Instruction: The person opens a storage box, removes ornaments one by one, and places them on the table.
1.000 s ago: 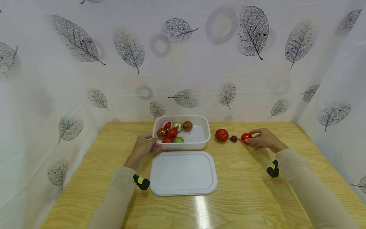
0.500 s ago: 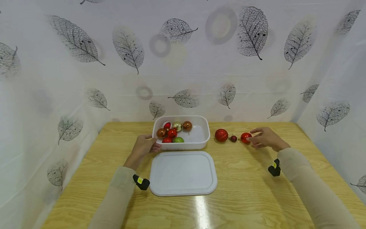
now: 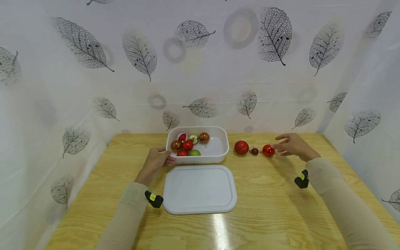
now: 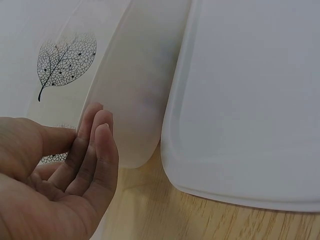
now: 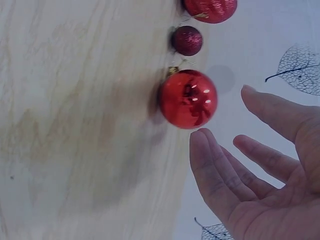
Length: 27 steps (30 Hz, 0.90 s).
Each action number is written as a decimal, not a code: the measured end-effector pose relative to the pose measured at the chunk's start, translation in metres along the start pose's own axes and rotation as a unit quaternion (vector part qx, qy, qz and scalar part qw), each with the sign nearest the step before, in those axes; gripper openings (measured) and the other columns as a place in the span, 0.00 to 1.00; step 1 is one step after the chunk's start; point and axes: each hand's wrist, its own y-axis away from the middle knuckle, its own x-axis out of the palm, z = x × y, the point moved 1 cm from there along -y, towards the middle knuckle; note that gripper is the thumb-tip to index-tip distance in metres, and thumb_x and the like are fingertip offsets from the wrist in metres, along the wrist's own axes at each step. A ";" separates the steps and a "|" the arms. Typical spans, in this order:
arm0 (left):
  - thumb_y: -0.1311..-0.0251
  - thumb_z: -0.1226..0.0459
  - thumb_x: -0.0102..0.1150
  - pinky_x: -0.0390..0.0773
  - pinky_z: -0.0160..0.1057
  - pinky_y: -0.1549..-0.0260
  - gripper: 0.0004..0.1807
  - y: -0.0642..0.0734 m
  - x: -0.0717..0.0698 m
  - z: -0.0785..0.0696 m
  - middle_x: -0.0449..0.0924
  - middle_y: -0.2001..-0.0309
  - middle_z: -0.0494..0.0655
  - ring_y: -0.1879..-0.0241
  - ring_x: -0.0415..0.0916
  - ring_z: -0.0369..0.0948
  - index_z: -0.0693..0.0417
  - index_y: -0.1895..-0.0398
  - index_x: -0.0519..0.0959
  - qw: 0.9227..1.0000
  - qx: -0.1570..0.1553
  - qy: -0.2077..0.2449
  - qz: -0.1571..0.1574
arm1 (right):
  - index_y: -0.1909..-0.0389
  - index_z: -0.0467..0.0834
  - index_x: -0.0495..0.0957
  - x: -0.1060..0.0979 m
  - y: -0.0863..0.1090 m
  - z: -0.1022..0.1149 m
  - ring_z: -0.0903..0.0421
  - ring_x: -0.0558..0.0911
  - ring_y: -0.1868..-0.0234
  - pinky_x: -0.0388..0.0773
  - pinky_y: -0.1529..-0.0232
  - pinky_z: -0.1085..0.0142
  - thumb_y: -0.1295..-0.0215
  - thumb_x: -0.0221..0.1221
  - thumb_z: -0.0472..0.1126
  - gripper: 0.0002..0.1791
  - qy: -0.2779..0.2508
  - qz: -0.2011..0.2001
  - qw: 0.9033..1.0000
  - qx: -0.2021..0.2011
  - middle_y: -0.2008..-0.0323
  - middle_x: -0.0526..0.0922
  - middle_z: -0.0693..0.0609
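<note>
My left hand (image 3: 155,160) pinches the near left corner of a white plastic box (image 3: 203,160), thumb at the rim and fingers (image 4: 104,150) against the outer wall. Inside lie several Christmas baubles, among them a copper one (image 3: 204,138), a gold one (image 3: 193,138) and a green one (image 3: 195,152). My right hand (image 3: 293,145) is held over the table with thumb and fingers spread, holding nothing. Its fingertips are close beside a shiny red bauble (image 5: 188,99) on the table. A small dark red bauble (image 3: 254,151) and a larger patterned red bauble (image 3: 241,148) sit left of it.
A white lid (image 3: 200,189) lies flat on the wooden table (image 3: 265,215), just in front of the box. Behind the table hangs a pale curtain (image 3: 212,76) printed with dark leaves, which also covers both sides.
My right hand has drawn back from the shiny red bauble, moving up and to the right, and its fingers have spread. The left hand and the box have stayed put.
</note>
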 end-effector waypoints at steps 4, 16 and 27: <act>0.24 0.68 0.50 0.88 0.35 0.68 0.25 0.001 0.000 -0.001 0.86 0.70 0.54 0.73 0.85 0.39 0.76 0.31 0.64 1.000 0.002 0.002 0.000 | 0.28 0.25 0.56 -0.002 -0.001 0.012 0.36 0.82 0.46 0.85 0.49 0.51 0.25 0.60 0.45 0.38 0.004 -0.008 1.000 -0.010 0.38 0.70 0.22; 0.24 0.67 0.50 0.88 0.35 0.68 0.27 0.000 -0.001 0.000 0.86 0.69 0.55 0.73 0.85 0.39 0.76 0.29 0.62 1.000 -0.003 0.000 -0.001 | 0.27 0.29 0.60 0.008 -0.009 0.057 0.37 0.84 0.49 0.83 0.46 0.46 0.27 0.61 0.45 0.37 0.004 0.002 0.999 -0.036 0.39 0.73 0.25; 0.24 0.68 0.50 0.88 0.35 0.68 0.25 0.000 -0.001 -0.001 0.86 0.71 0.54 0.73 0.85 0.39 0.76 0.30 0.64 1.000 0.003 0.005 -0.003 | 0.30 0.33 0.66 0.040 -0.025 0.094 0.44 0.84 0.50 0.87 0.52 0.56 0.28 0.63 0.44 0.32 0.008 0.016 0.998 -0.058 0.41 0.77 0.30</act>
